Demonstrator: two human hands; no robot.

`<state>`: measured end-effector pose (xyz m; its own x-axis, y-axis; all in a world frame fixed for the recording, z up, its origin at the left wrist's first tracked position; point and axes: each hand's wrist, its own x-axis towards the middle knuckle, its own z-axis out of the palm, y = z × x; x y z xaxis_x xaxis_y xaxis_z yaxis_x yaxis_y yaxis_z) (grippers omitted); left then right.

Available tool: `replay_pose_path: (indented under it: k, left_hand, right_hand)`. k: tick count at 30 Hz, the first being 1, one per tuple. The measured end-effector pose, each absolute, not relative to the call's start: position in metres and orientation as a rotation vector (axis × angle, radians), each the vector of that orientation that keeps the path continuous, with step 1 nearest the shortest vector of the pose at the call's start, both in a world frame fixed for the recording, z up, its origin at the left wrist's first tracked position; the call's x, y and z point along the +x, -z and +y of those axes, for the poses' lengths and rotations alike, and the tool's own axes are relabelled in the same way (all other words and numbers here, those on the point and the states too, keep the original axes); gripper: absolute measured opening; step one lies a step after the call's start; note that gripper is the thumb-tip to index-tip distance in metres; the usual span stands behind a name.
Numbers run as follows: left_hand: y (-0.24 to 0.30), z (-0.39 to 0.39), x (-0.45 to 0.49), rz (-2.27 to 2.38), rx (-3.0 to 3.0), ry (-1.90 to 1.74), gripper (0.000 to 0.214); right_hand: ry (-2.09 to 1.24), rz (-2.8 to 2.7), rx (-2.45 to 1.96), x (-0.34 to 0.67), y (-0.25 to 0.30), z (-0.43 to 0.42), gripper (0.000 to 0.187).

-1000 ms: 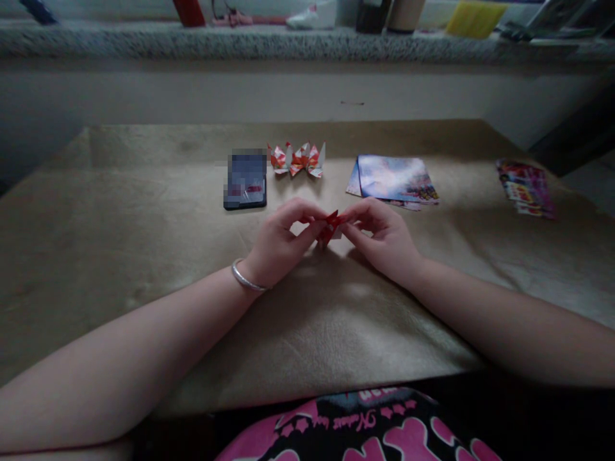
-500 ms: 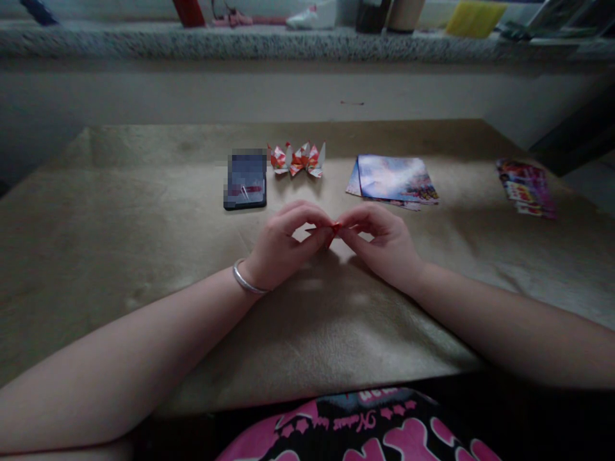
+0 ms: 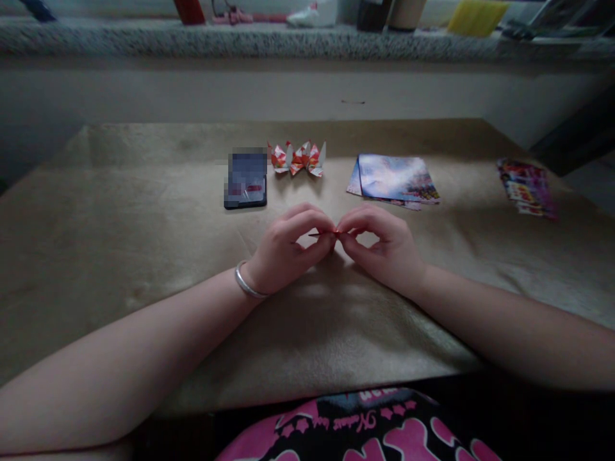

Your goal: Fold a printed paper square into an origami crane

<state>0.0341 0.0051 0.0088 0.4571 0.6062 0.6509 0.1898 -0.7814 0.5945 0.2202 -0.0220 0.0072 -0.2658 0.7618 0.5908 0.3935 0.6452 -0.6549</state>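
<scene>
Between my two hands is a small piece of folded red paper (image 3: 337,233), mostly hidden by the fingertips. My left hand (image 3: 293,240) pinches it from the left, and a thin dark point of it pokes out inside the loop of thumb and forefinger. On the other side my right hand (image 3: 387,242) pinches the paper with thumb and fingertips, almost touching the left ones. Beyond the hands stand red-and-white origami cranes (image 3: 298,160), close beside a phone (image 3: 246,180) lying flat.
A stack of printed picture sheets (image 3: 396,177) lies right of the cranes. Colourful printed packets (image 3: 526,187) rest at the far right of the cloth-covered table (image 3: 120,224). Behind, a speckled stone ledge (image 3: 144,43) carries a yellow object (image 3: 478,18) and several containers.
The folded paper has been tilted between my fingers, so its left point now looks thinner and less red shows. Both hands keep their pinch and have barely shifted.
</scene>
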Motion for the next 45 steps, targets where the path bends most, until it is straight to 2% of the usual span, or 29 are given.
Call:
replay_pose_path:
  k: [7,18,24,30,38,45]
  left_hand:
    - [-0.006,0.006,0.037,0.678,2.221,-1.262,0.004]
    - [0.006,0.013,0.039,0.731,1.804,-1.063,0.009]
    - [0.008,0.016,0.038,0.709,1.599,-0.986,0.019]
    - [0.006,0.016,0.038,0.778,1.575,-0.947,0.021]
    - [0.006,0.017,0.038,0.811,1.553,-0.956,0.016]
    - [0.004,0.014,0.039,0.769,1.610,-0.891,0.032]
  right_hand:
    - [-0.545,-1.841,-0.937,0.218,-0.004,-0.022,0.006]
    - [-0.776,-1.687,-1.077,0.216,0.003,-0.012,0.006]
    - [-0.790,-1.686,-1.097,0.218,0.009,-0.007,0.009]
    - [-1.033,-1.613,-1.136,0.217,0.013,-0.006,0.017]
    - [-1.029,-1.641,-1.240,0.219,0.013,-0.001,0.026]
    - [-1.014,-1.624,-1.303,0.220,0.012,0.001,0.023]
